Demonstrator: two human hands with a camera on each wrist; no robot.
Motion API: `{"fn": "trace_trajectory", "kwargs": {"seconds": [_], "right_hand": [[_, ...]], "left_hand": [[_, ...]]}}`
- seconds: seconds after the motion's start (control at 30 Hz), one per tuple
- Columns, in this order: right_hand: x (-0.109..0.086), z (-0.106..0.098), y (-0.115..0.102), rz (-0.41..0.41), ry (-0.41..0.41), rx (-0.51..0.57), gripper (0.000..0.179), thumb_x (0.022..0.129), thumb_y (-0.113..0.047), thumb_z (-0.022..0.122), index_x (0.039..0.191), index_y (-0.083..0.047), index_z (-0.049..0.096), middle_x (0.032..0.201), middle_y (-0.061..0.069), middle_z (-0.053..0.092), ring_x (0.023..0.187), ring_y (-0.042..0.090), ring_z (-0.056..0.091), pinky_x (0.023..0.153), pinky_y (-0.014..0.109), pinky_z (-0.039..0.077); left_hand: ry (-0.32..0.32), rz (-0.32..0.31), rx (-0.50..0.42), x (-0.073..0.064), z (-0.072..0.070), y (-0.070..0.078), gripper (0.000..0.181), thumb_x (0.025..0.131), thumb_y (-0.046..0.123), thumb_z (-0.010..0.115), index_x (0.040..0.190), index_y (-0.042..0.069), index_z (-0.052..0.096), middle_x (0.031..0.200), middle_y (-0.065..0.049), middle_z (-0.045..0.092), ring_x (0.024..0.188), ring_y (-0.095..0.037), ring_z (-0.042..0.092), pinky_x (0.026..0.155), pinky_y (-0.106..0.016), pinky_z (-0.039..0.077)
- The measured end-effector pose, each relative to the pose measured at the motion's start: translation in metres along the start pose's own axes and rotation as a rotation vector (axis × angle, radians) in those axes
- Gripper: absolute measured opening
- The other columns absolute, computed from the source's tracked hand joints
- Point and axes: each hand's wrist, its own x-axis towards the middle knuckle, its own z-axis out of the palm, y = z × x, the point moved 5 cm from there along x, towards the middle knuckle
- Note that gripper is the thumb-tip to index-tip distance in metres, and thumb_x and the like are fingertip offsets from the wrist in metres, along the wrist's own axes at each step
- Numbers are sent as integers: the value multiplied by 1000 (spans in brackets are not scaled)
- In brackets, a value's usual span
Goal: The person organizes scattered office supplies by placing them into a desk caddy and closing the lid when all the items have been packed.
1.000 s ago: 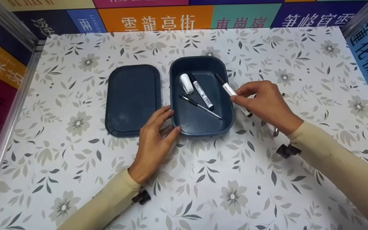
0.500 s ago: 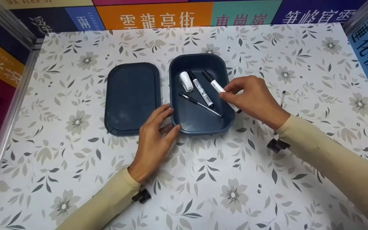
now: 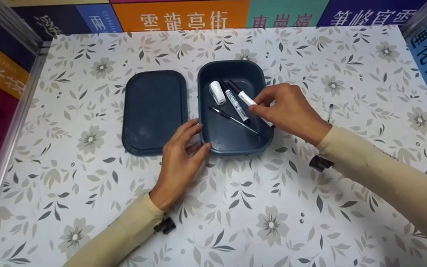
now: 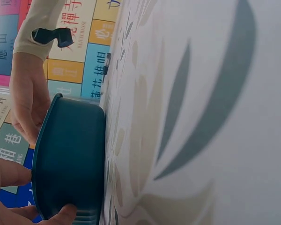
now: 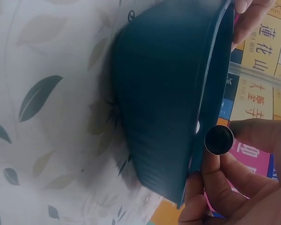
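In the head view, my right hand [image 3: 287, 111] pinches a white marker [image 3: 246, 98] with a black cap between thumb and fingers, slanted over the right side of the dark blue box [image 3: 235, 152]. The right wrist view shows the marker's round black end [image 5: 219, 139] just outside the rim. My left hand [image 3: 180, 159] rests its relaxed fingers and thumb against the box's near left corner. Inside the box lie another white marker [image 3: 237, 107], a small white stapler-like item [image 3: 217, 92] and a black clear-barrelled pen [image 3: 232, 118].
A matching dark blue lid [image 3: 154, 111] lies flat to the left of the box. On the right, a thin pen [image 3: 330, 111] shows partly from behind the right sleeve. A floral cloth [image 3: 272, 185] covers the table, with colourful lettered panels [image 3: 184, 16] around it.
My right hand has carried the marker left, from the box's right rim further over its inside, near the other marker. My left hand has stayed at the corner.
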Motion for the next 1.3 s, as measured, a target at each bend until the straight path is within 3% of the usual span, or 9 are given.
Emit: {"fn": "trace_trajectory", "kwargs": {"seconds": [0.23, 0.5, 1.0, 1.3], "right_hand": [[6, 9, -9, -39, -66, -43, 14, 97, -21, 81, 95, -8, 85, 85, 5, 79, 78, 19, 64, 59, 21, 45], [8, 21, -17, -64, -123, -89, 13, 96, -18, 80, 96, -6, 85, 87, 5, 80, 80, 20, 70, 65, 25, 51], [15, 40, -29, -91, -212, -230, 20, 97, -24, 81, 99, -5, 86, 93, 8, 83, 85, 26, 74, 75, 44, 60], [16, 46, -30, -92, -242, -254, 19, 97, -24, 80, 100, -6, 86, 93, 8, 82, 85, 26, 73, 74, 45, 59]], "left_hand": [[0, -4, 4, 0, -1, 0, 50, 95, -6, 81, 143, -12, 65, 158, -17, 57, 135, -32, 67, 103, -29, 63], [-2, -12, 24, -1, 0, 0, 50, 96, -2, 81, 143, -9, 66, 158, -15, 58, 139, -26, 63, 104, -27, 62], [8, 27, 28, 0, -1, 0, 49, 95, -4, 81, 141, -11, 67, 157, -17, 59, 137, -27, 65, 102, -29, 63], [5, 8, 15, 1, -1, 0, 49, 95, -5, 81, 142, -11, 66, 157, -16, 58, 136, -27, 66, 102, -29, 63]]}}
